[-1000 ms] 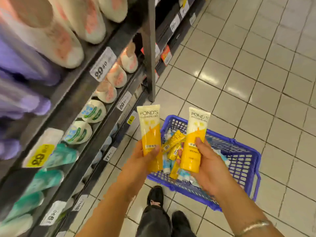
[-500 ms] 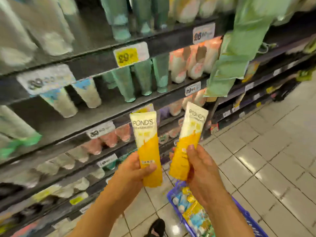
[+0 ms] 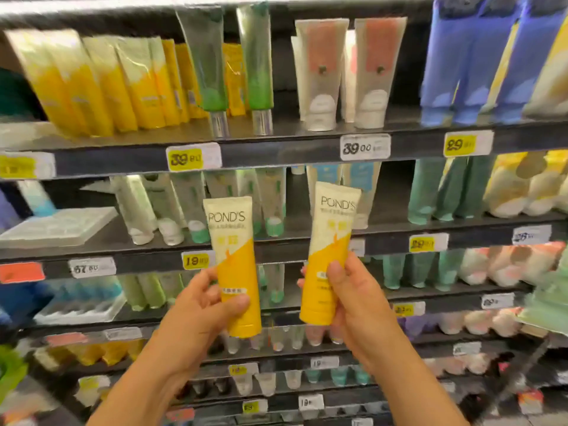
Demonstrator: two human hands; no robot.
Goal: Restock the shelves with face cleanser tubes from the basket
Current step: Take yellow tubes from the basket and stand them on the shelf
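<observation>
Each of my hands holds one yellow-and-cream face cleanser tube upright, cap end down, in front of the shelves. My left hand [image 3: 196,305] grips the left tube [image 3: 235,256] near its lower end. The right tube [image 3: 327,250] leans slightly to the right, with my right hand [image 3: 353,302] gripping its lower half. A row of matching yellow tubes [image 3: 101,84] stands at the left of the upper shelf [image 3: 276,150]. The basket is out of view.
Several dark shelves with price tags fill the view. Green tubes [image 3: 209,66], pink-and-white tubes [image 3: 347,72] and blue tubes [image 3: 473,63] stand on the upper shelf. A clear plastic tray [image 3: 58,224] lies at the left of the shelf below.
My view has swung up from the floor and basket to face the shelves. Both hands have risen with their tubes still held; the basket has left the view.
</observation>
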